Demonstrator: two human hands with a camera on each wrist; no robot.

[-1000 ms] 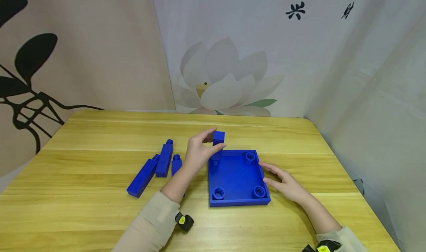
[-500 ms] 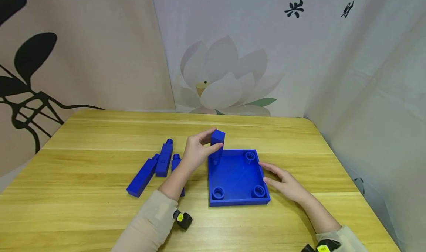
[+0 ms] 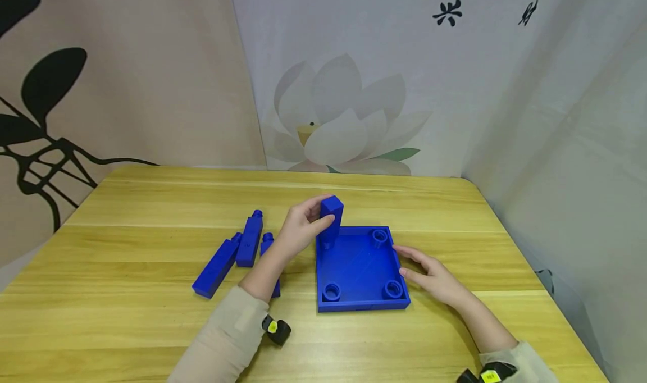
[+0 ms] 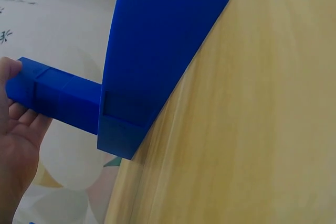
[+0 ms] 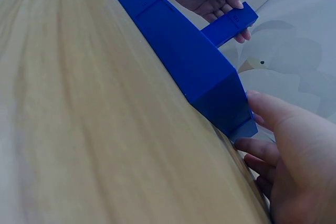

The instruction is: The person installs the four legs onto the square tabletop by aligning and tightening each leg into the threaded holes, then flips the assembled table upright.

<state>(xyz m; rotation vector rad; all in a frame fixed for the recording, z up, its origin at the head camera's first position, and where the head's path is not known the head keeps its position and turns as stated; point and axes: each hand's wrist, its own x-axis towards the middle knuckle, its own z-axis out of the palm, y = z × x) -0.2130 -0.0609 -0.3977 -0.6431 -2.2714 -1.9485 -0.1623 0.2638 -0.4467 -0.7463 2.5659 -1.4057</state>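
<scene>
A square blue table leg (image 3: 331, 217) stands upright in the far left corner of a blue square tabletop (image 3: 361, 270), which lies with its rimmed side up. My left hand (image 3: 298, 228) grips this leg near its upper end, thumb on the near side and fingers behind. Round threaded sockets (image 3: 331, 293) show in the other corners. At the right side of the tabletop, my right hand (image 3: 429, 279) touches the rim with relaxed fingers. In the right wrist view its thumb (image 5: 268, 106) lies at the tabletop's edge. The joint under the held leg is partly hidden.
Left of the tabletop, several more blue legs with threaded ends lie on the wooden table (image 3: 126, 304): one leg (image 3: 217, 268) slanted, another leg (image 3: 250, 240) beside it, and a third leg (image 3: 267, 242) partly behind my left forearm. A printed curtain (image 3: 354, 80) hangs behind the table.
The held leg has turned about its long axis, so a corner edge now faces nearer me. My left thumb has shifted slightly left with it. The right hand and tabletop stay put.
</scene>
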